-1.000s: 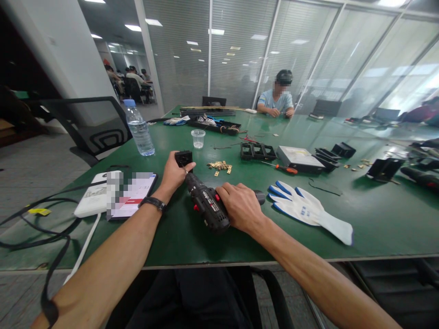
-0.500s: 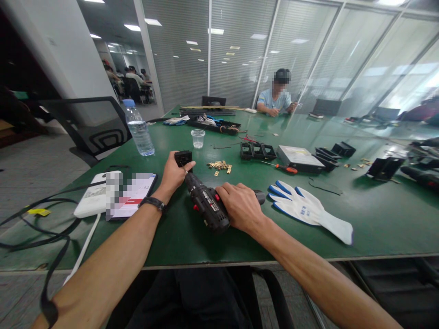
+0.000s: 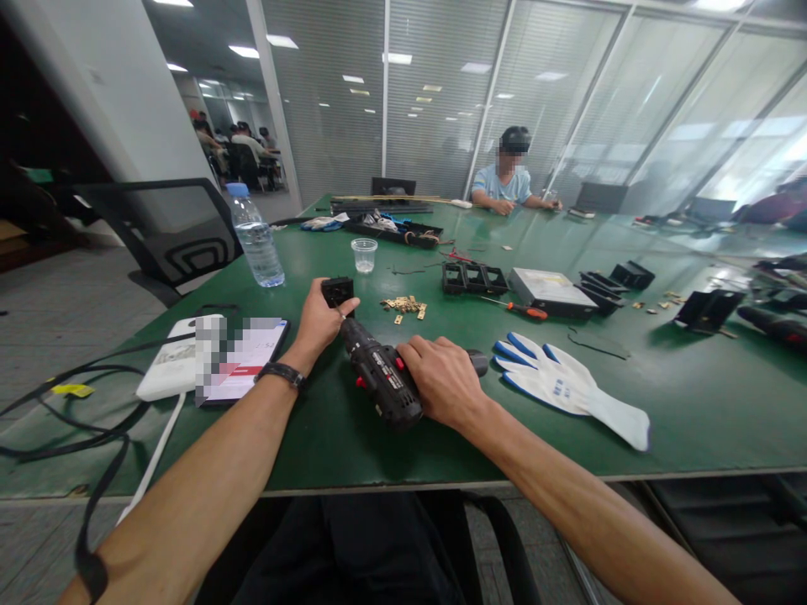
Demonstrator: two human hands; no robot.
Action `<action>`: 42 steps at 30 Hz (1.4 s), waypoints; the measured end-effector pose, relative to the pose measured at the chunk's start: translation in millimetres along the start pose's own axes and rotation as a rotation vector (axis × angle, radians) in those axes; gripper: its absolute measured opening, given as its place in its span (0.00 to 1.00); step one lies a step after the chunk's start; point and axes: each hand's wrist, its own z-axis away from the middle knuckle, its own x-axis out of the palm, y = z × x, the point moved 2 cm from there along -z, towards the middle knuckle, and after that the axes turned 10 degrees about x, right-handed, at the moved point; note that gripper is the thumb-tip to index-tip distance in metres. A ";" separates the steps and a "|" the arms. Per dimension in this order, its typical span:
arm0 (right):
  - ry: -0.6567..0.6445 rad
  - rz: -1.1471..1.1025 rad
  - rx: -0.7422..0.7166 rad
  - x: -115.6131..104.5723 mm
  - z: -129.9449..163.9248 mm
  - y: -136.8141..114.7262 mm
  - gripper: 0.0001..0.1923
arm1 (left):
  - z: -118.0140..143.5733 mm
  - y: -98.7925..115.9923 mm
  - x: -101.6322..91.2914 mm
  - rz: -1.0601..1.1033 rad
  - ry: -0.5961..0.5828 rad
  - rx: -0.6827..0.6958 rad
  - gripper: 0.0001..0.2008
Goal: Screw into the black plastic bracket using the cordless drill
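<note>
My left hand [image 3: 320,321] grips a small black block-shaped part [image 3: 338,291] on the green table [image 3: 693,403], thumb against its right side. My right hand [image 3: 442,378] is wrapped around the handle of a black cordless drill [image 3: 380,376] with red buttons. The drill lies low over the table, its nose pointing at the black part. A small heap of brass-coloured bits [image 3: 403,306] sits just right of the part. A white and blue work glove [image 3: 567,385] lies to the right of my right hand.
A water bottle [image 3: 255,235] and a clear plastic cup [image 3: 364,254] stand behind my left hand. A phone and white pack [image 3: 189,361] with cables lie at the left edge. Black frames [image 3: 472,277], an orange-handled screwdriver [image 3: 520,309] and a flat box [image 3: 550,291] lie further right. A person sits at the far end.
My hands, the drill and the black part have stayed put. Only the person at the far end has shifted their arms a little.
</note>
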 end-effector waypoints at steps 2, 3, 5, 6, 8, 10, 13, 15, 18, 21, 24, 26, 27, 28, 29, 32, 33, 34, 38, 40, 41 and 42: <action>-0.012 0.006 0.003 -0.2 0.1 0.0 0.12 | 0.1 0.9 -0.2 0.001 -0.001 -0.001 0.27; -0.016 0.009 0.006 -0.2 0.1 -0.1 0.12 | 0.1 1.3 -0.4 0.001 -0.002 0.000 0.27; -0.017 0.012 0.006 -0.3 0.1 -0.3 0.12 | 0.1 1.8 -0.6 0.000 -0.005 0.001 0.27; -0.012 0.011 0.006 -0.4 0.1 -0.4 0.12 | 0.1 1.7 -0.6 0.001 -0.008 0.000 0.27; -0.003 0.007 0.002 -0.4 0.1 -0.6 0.13 | 0.0 0.8 -0.4 0.007 -0.011 -0.001 0.27; -0.001 0.003 -0.001 -0.3 0.0 -0.6 0.13 | -0.1 -0.6 -0.1 0.015 -0.015 0.002 0.27; -0.012 0.006 0.003 0.2 -0.2 -0.6 0.12 | -0.1 -2.2 0.4 0.012 -0.014 0.016 0.26; -0.015 0.009 0.008 0.5 -0.3 -0.7 0.12 | 0.0 -2.3 0.6 0.006 -0.014 0.018 0.26; -0.012 0.011 0.008 0.7 -0.3 -1.1 0.11 | 0.0 -1.7 0.5 0.003 -0.005 0.005 0.26; -0.012 0.017 0.007 0.5 -0.4 -1.1 0.12 | 0.0 -1.0 0.4 0.012 -0.002 -0.002 0.26; -0.007 0.012 0.006 0.3 -0.5 -0.5 0.13 | 0.1 -1.0 0.3 0.014 -0.002 -0.003 0.26; 0.002 0.008 0.003 0.6 -0.5 0.0 0.12 | 0.3 -1.1 0.1 0.006 0.000 -0.006 0.26; 0.007 0.006 -0.001 0.8 -0.5 0.1 0.12 | 0.3 -1.0 0.1 0.003 -0.001 -0.005 0.26; 0.012 0.006 -0.005 1.1 -0.5 0.2 0.12 | 0.4 -0.8 0.1 0.001 -0.001 -0.004 0.26; 0.017 0.005 -0.009 1.3 -0.4 0.2 0.12 | 0.5 -0.5 0.2 0.000 -0.002 -0.003 0.26; 0.018 0.007 -0.010 1.9 -0.1 0.0 0.12 | 0.5 0.6 0.2 0.006 -0.002 -0.003 0.26; 0.014 0.009 -0.008 2.0 -0.1 0.0 0.12 | 0.5 0.9 0.2 0.007 -0.002 -0.004 0.26; 0.011 0.011 -0.006 2.1 -0.1 -0.1 0.12 | 0.5 1.2 0.2 0.008 -0.003 -0.004 0.26; 0.004 0.008 -0.009 1.8 -0.1 -0.5 0.13 | 0.6 1.6 0.2 0.008 -0.005 -0.007 0.26; 0.000 0.006 -0.003 1.6 -0.1 -0.4 0.12 | 0.5 1.8 0.2 0.008 0.001 -0.007 0.26; -0.002 0.007 -0.001 1.6 -0.1 -0.3 0.12 | 0.5 1.9 0.2 0.006 0.004 -0.006 0.26; -0.004 0.009 -0.001 1.7 0.0 -0.2 0.12 | 0.5 2.1 0.2 0.004 0.004 -0.005 0.26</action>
